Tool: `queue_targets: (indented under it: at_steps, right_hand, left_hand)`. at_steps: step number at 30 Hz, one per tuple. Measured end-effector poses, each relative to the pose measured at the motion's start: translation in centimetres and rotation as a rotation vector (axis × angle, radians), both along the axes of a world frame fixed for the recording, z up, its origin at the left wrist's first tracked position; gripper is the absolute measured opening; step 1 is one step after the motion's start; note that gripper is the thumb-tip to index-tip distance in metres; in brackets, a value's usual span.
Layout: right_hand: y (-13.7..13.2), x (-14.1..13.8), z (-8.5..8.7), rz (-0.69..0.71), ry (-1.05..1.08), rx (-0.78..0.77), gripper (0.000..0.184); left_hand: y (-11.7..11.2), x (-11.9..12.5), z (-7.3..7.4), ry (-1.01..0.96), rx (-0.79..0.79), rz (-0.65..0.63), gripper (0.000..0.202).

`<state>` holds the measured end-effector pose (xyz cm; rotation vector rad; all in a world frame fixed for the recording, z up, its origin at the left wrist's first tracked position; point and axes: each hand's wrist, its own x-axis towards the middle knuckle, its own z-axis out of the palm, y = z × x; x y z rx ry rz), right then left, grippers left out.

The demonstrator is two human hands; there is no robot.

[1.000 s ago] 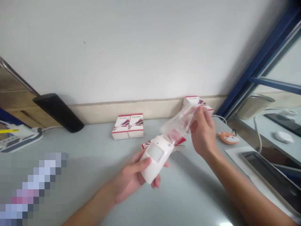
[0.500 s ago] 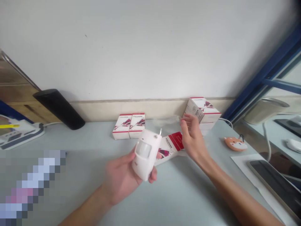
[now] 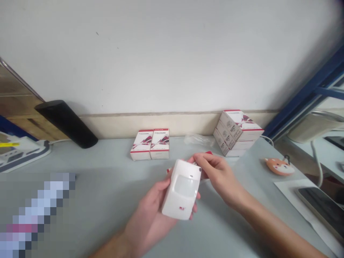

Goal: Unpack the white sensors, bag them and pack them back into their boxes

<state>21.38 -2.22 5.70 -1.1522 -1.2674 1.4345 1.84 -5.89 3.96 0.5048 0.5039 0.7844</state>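
My left hand (image 3: 153, 211) wraps around a white motion sensor (image 3: 182, 190), its curved translucent lens facing up. A small dark round spot marks the sensor's upper right corner. At that top edge my right hand (image 3: 215, 172) pinches the short metal antenna (image 3: 195, 163), mostly covered by the fingers. Beneath both hands lies a red and white carton (image 3: 209, 153), largely hidden, with only bits of its edges showing.
Two small cartons (image 3: 150, 143) stand side by side near the wall. To the right is a stack of similar cartons (image 3: 239, 132), with a clear plastic bag (image 3: 199, 139) beside it. An orange animal-faced case (image 3: 279, 167), a phone (image 3: 319, 204) on paper and a black cylinder (image 3: 67, 123) are also on the table.
My right hand has come down and left from near the stacked cartons to the sensor's antenna. The sensor in my left hand has shifted right and down, turning its front upward.
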Motion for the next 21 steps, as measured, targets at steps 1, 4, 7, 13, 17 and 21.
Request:
queue_targets:
  at_steps: [1,4,7,13,17,21]
  right_hand:
    - [0.1,0.1,-0.1,-0.042,-0.004,0.01,0.043]
    - [0.2,0.8,-0.1,-0.222,0.01,0.059,0.045]
    - [0.6,2.2,0.5,-0.403,0.057,0.166,0.043]
    - [2.7,6.7,2.1,-0.612,0.189,0.375,0.034]
    - [3.7,8.7,2.4,-0.661,0.204,0.409,0.036]
    - [4.3,9.4,2.2,-0.674,0.152,0.444,0.041]
  left_hand:
    - [-0.1,0.1,0.0,0.009,-0.005,0.015,0.049]
    - [-0.6,0.4,-0.1,0.022,-0.02,0.0,0.049]
    - [-1.3,0.6,-0.1,0.006,-0.024,-0.067,0.052]
    - [-1.7,0.6,-0.4,-0.016,-0.003,-0.183,0.051]
    - [-1.4,0.7,-0.9,-0.009,0.018,-0.216,0.054]
    - [-1.1,0.4,-1.2,0.057,0.058,-0.217,0.056]
